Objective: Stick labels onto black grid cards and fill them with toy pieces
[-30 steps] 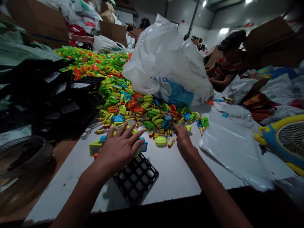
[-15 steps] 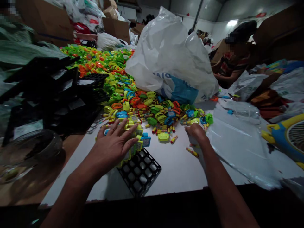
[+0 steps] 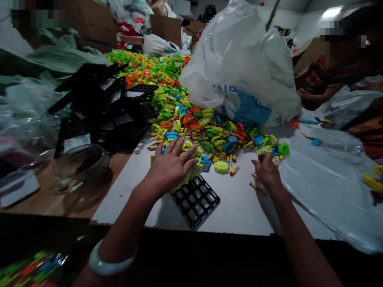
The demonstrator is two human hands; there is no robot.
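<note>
My left hand (image 3: 171,166) lies flat with fingers spread on a cluster of small yellow and blue plastic toys (image 3: 196,167), at the far end of a black grid tray (image 3: 196,200) on the white table (image 3: 236,207). My right hand (image 3: 267,172) rests on the table to the right, fingers curled among small yellow-and-red sticks (image 3: 257,189); what it holds, if anything, is hidden. A pale bangle (image 3: 109,265) circles my left wrist. Beyond both hands stretches a long heap of green, orange, yellow and blue toy pieces (image 3: 167,91).
A big white plastic bag (image 3: 242,67) stands behind the heap. Stacked black trays (image 3: 101,107) and a glass bowl (image 3: 82,161) are on the left. Clear plastic sheets (image 3: 323,179) cover the right side. A person (image 3: 332,71) sits at the far right, with cardboard boxes (image 3: 166,28) behind.
The view has swung left and down, shifting everything rightward. My right hand drew back from the heap toward the sheets and curled. My left hand stays pressed on the toys.
</note>
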